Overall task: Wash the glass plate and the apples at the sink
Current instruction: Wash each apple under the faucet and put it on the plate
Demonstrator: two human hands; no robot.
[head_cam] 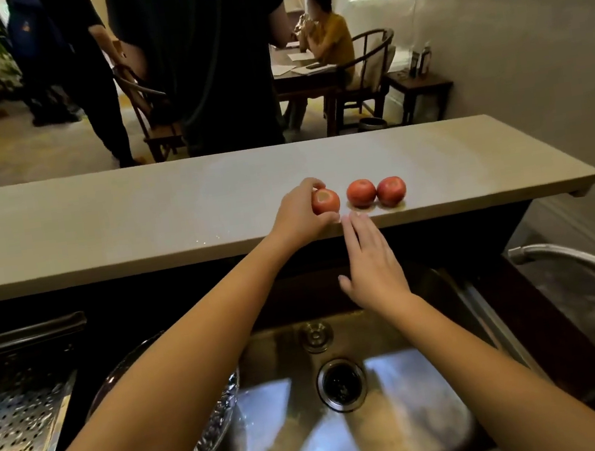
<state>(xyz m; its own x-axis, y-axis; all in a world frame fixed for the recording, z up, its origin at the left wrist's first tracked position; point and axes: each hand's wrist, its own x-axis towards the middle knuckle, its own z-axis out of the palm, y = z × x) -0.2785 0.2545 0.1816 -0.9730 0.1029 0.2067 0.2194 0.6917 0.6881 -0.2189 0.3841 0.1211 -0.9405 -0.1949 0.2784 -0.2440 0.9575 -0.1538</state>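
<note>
Three red apples stand in a row near the front edge of the raised counter [99, 228]. My left hand [297, 217] grips the leftmost apple [326, 202] with thumb and fingers around it. The middle apple [361, 193] and the right apple [391, 190] stand free and touch each other. My right hand [371, 268] hovers flat with fingers apart just below the counter edge, holding nothing. The glass plate [215, 417] leans at the left rim of the steel sink [416, 391], mostly hidden under my left forearm.
A perforated metal drain rack [15, 421] lies left of the sink. A curved faucet [577, 264] arcs at the right. The drain [341, 384] sits mid-basin. Beyond the counter a person in dark clothes [206, 59] stands close, with chairs and a table behind.
</note>
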